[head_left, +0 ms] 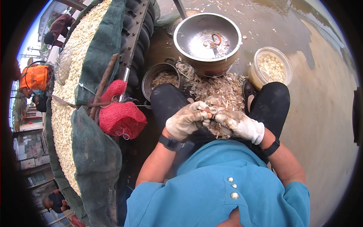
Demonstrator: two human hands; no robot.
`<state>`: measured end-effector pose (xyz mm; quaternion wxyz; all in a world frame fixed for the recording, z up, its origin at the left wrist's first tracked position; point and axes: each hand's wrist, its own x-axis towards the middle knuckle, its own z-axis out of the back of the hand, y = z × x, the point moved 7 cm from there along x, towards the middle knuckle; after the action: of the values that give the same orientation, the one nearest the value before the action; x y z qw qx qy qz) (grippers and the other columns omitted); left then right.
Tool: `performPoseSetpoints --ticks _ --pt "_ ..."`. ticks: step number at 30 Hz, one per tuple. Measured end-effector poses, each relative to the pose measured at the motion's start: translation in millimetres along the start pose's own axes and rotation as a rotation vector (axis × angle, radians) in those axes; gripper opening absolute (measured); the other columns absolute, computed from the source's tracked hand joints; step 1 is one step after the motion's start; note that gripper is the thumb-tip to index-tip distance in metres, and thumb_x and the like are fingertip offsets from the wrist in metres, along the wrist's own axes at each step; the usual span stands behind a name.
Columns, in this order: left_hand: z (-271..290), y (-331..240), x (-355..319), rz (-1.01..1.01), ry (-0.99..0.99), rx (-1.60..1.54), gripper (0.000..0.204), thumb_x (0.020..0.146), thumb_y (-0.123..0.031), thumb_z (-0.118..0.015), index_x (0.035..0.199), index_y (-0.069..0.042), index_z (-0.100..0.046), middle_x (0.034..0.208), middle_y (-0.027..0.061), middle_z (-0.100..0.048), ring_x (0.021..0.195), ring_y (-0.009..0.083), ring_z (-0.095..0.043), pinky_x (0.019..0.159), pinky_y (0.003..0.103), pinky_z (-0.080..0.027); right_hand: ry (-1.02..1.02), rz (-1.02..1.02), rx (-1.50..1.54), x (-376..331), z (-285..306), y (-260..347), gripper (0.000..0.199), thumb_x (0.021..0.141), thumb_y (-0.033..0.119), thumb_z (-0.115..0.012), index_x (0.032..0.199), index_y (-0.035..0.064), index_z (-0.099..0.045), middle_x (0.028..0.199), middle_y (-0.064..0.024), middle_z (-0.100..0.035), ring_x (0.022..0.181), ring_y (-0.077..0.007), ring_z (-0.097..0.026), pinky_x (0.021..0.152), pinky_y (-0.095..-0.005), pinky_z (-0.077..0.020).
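Both my hands wear dirty white gloves and meet over my lap. My left hand [187, 120] pinches a small garlic clove [210, 114] at its fingertips. My right hand [239, 125] touches the same clove from the right, fingers curled; whether it holds a small blade I cannot tell. Below the hands lies a heap of pale garlic skins [219, 92] between my black-trousered knees. A clear plastic tub of peeled cloves [270, 67] stands at the right knee. A small dark pot with garlic [162, 77] stands at the left knee.
A large metal bowl [208, 38] with water and a tool stands ahead on wet concrete. On the left a green net sack [92, 151] holds a long mound of peeled garlic [64, 90], with a red mesh bag [121, 117] on it. Other people sit far left.
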<state>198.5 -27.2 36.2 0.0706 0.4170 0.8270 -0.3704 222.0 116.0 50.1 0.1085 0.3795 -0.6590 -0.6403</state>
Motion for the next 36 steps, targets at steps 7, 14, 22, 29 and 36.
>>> performPoseSetpoints --ticks 7,14,22,29,36 --pt "0.8 5.3 0.4 0.006 0.022 -0.018 0.015 0.089 0.0 -0.065 0.099 -0.005 -0.055 0.09 0.005 -0.058 0.073 0.0121 -0.05 0.067 0.024 -0.042 0.001 -0.001 -0.029 5.7 -1.4 -9.2 0.041 0.104 0.036 -0.044 0.124 0.0033 -0.059 0.081 -0.0052 -0.059 0.07 -0.0129 -0.053 0.064 -0.0288 -0.0457" --pt "5.2 6.9 2.8 -0.159 0.054 0.077 0.01 0.096 -0.008 -0.057 0.103 0.0 -0.055 0.094 0.0057 -0.059 0.084 0.0133 -0.055 0.071 0.025 -0.046 -0.145 0.095 -0.058 5.1 3.4 -5.6 0.04 0.103 0.037 -0.045 0.124 0.0056 -0.061 0.071 -0.0012 -0.055 0.063 -0.0104 -0.049 0.059 -0.0289 -0.0438" --pt "40.8 30.7 6.9 0.011 -0.071 0.01 0.045 0.101 -0.031 -0.053 0.125 0.007 -0.053 0.102 0.0026 -0.059 0.09 0.0102 -0.056 0.082 0.022 -0.046 -0.14 -0.075 -0.07 8.2 10.5 -13.2 0.041 0.103 0.038 -0.046 0.132 0.0105 -0.057 0.073 0.0009 -0.052 0.062 -0.0088 -0.047 0.059 -0.0272 -0.0431" --pt "6.3 12.3 1.1 -0.251 -0.044 0.401 0.037 0.102 -0.024 -0.05 0.125 0.005 -0.054 0.101 0.0042 -0.059 0.089 0.0122 -0.053 0.081 0.026 -0.045 -0.203 -0.188 -0.128 8.2 5.8 -8.0 0.039 0.103 0.038 -0.046 0.122 0.0089 -0.062 0.082 -0.0033 -0.059 0.068 -0.0103 -0.052 0.066 -0.0282 -0.047" --pt "23.8 7.3 3.9 -0.371 -0.135 0.615 0.032 0.101 -0.021 -0.052 0.121 0.004 -0.056 0.1 0.0038 -0.059 0.085 0.0106 -0.052 0.078 0.025 -0.044 -0.244 -0.15 -0.183 5.0 7.1 -10.1 0.043 0.102 0.041 -0.048 0.121 0.0041 -0.061 0.073 -0.0018 -0.055 0.064 -0.0093 -0.048 0.061 -0.0269 -0.0438"
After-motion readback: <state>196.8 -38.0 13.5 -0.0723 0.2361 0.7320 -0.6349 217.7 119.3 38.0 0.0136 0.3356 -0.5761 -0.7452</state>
